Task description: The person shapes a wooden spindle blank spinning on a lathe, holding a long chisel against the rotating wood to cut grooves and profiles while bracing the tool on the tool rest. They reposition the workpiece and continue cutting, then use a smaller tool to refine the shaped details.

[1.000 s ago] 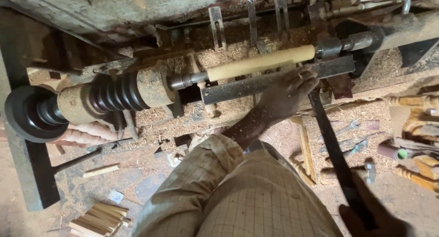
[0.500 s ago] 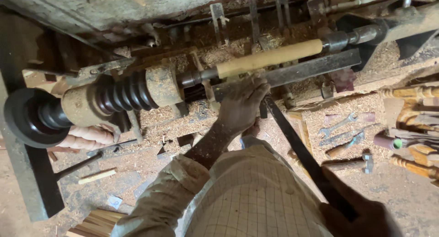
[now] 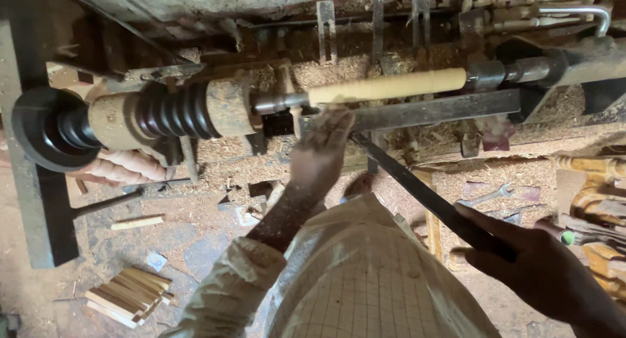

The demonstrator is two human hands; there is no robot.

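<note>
A pale wooden cylinder (image 3: 391, 86) is mounted lengthwise in a rough wood lathe, between a dark spindle on its left and a metal tailstock (image 3: 521, 71) on its right. Just below it runs a flat metal tool rest (image 3: 443, 106). My left hand (image 3: 323, 152) lies over the left end of the rest, fingers pressing the tip of a long dark chisel (image 3: 417, 188) near the cylinder's left end. My right hand (image 3: 528, 260) grips the chisel's handle end at the lower right. The cutting edge is hidden under my fingers.
A dark stepped pulley (image 3: 173, 110) and a large dark wheel (image 3: 39, 129) sit on the lathe's left. Sawdust covers the ground. A stack of thin wooden slats (image 3: 127, 295) lies lower left, a spanner (image 3: 489, 196) right of centre, turned wooden pieces (image 3: 587, 165) at far right.
My left hand has slid left along the tool rest, from the cylinder's right part to its left end, and the chisel tip came with it. My right hand has come further into view.
</note>
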